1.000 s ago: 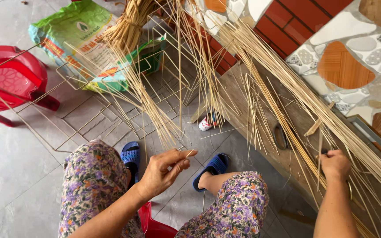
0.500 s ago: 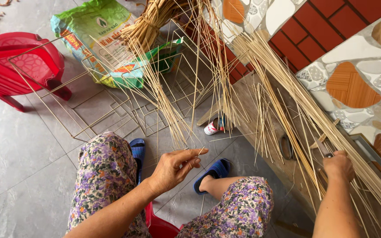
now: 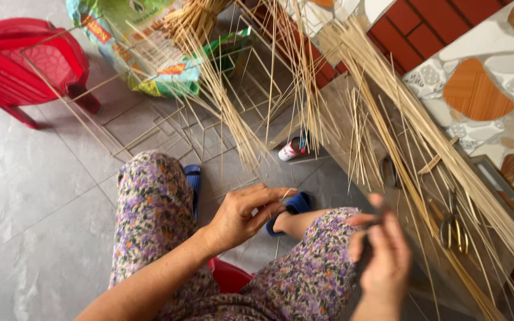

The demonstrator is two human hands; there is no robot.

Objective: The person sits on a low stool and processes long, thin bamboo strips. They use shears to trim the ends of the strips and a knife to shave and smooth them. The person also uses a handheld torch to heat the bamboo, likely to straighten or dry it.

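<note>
The right hand is nearest the camera, raised over the right knee and blurred; its fingers are drawn together on something thin and dark, probably a stick end or small tool, though the blur leaves it unclear. A second ago this hand was stretched out to the low wooden bench on the right, among the loose sticks, so it has come back towards the lap, which suggests it has picked something up and brought it in to work on. The left hand sits just beyond, over the gap between the knees, its fingers curled and pinching a thin pale stick between thumb and forefinger; it has barely moved. Below it are the flowered trousers, a red stool under the person, and blue sandals on the grey tiled floor. Farther out, long bamboo sticks fan down from a tied bundle, with square stick frames lying on the tiles and a small can beside the bench. Scissors lie on the bench, untouched. At the back stand a red plastic chair and a green sack.
</note>
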